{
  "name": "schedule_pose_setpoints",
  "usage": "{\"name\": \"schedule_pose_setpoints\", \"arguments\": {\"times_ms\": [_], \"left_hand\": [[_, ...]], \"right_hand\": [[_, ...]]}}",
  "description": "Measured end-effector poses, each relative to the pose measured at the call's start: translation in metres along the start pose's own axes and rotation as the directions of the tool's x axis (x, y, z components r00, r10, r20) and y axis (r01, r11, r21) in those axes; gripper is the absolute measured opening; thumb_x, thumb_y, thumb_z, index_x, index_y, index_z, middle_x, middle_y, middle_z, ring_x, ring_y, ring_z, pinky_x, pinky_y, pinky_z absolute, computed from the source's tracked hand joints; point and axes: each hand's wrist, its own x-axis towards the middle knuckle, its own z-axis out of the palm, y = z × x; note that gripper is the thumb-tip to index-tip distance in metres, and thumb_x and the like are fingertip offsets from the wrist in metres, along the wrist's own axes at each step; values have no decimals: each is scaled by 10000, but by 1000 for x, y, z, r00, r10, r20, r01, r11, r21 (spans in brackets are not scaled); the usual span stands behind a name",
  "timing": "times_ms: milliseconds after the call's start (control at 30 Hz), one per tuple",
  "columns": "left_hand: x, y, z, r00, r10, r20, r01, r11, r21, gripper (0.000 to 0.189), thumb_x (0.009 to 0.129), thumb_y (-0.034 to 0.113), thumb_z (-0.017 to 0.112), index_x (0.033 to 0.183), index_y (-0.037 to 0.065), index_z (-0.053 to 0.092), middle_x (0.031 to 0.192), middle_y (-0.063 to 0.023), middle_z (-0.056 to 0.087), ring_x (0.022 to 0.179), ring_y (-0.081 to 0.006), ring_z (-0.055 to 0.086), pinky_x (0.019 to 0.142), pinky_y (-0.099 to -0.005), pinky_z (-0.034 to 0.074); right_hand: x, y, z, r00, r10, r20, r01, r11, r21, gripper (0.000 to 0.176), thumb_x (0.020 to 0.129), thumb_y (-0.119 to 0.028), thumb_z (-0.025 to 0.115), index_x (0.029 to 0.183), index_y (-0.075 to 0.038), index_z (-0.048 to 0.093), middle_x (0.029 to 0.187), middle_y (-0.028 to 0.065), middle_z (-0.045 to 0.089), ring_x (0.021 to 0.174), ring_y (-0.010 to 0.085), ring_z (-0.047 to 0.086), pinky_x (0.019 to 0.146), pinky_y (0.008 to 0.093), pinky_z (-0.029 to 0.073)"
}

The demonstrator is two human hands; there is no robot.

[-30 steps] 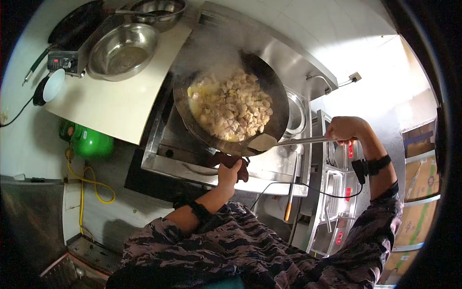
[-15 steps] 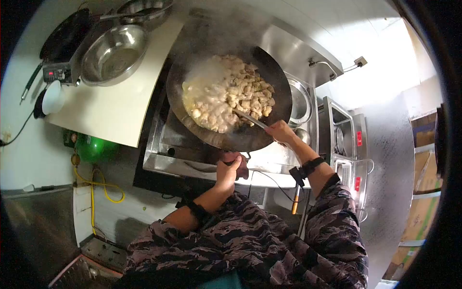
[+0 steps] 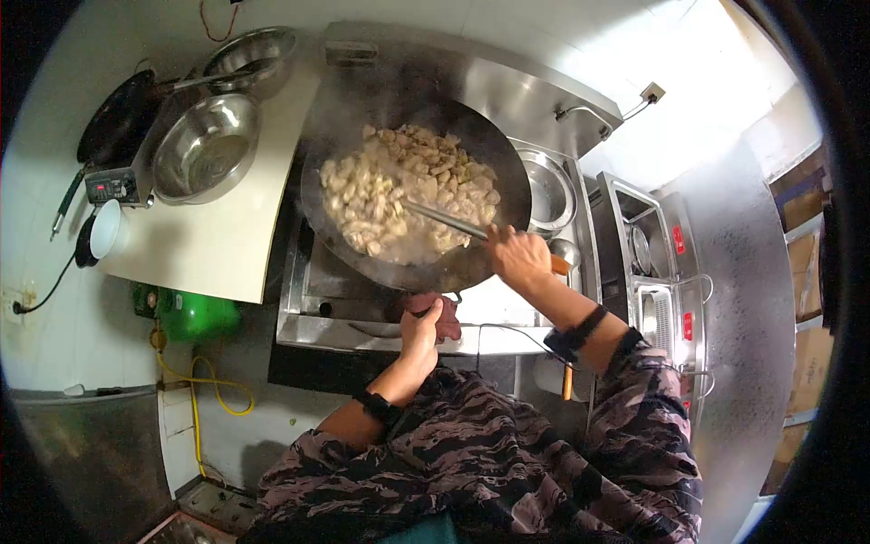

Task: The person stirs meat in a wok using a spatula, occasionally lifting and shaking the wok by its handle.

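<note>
A large dark wok (image 3: 507,154) sits on the stove, holding a steaming heap of pale, chunky meat pieces (image 3: 417,172). My right hand (image 3: 521,258) is closed round a long-handled wok utensil (image 3: 444,218) with a metal shaft and a wooden end. Its shaft slants down to the left, and its head is hidden in the meat. At the near rim, my left hand (image 3: 420,337) grips a folded dark red cloth (image 3: 444,322), thumb on top. The cloth lies against the wok where a small loop handle (image 3: 459,297) shows.
Metal bowls (image 3: 207,150) and a black pan (image 3: 113,118) stand on the left counter (image 3: 217,236). Below is a green gas cylinder (image 3: 195,315) with a yellow hose (image 3: 195,390). Right of the wok are a round metal pot (image 3: 546,190), a ladle (image 3: 564,252) and a steel fryer (image 3: 639,227).
The utensil's head has moved left through the meat, and my right hand has shifted slightly left with it. The meat is spread further left. My left hand stays on the cloth.
</note>
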Motion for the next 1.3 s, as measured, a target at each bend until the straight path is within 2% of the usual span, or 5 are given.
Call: {"name": "schedule_pose_setpoints", "arguments": {"times_ms": [200,567,733,967,1300], "left_hand": [[-10,13,7,998,-64,-1,64,997,41,64,957,91,631,969,30,616,828,-53,634,634,-145,614,501,-297,489],[4,-1,-4,1000,0,-3,1,996,89,120,955,95,634,1041,11,627,891,-92,683,727,-217,672,592,-373,541],[7,-6,-6,996,-34,-87,43,994,103,104,965,56,599,1048,-1,625,891,-115,680,708,-239,672,572,-391,549],[7,-7,-6,997,13,-82,-6,996,92,120,946,77,631,1051,21,635,929,-93,679,770,-240,673,613,-395,556],[7,-4,-10,992,-11,-124,26,993,117,135,908,78,686,1026,14,673,987,-59,689,885,-192,655,771,-356,517]], "right_hand": [[-50,66,-49,981,-128,-147,68,931,-359,403,1017,-315,439,1345,-114,560,1059,116,660,859,267,700,678,397,540],[-15,113,-195,932,279,230,-204,931,-304,282,915,-288,630,959,-33,742,996,191,729,981,344,708,838,445,561],[25,121,-171,896,326,302,-195,899,-392,259,816,-77,581,1016,-18,734,1065,186,723,1030,332,700,849,460,565],[86,177,-11,939,270,212,-299,948,114,616,932,-569,547,1063,18,679,1090,243,689,1094,410,645,907,497,521],[103,92,51,990,140,-20,-131,962,240,522,987,-472,484,959,-9,723,907,234,708,867,394,699,762,474,561]]}}
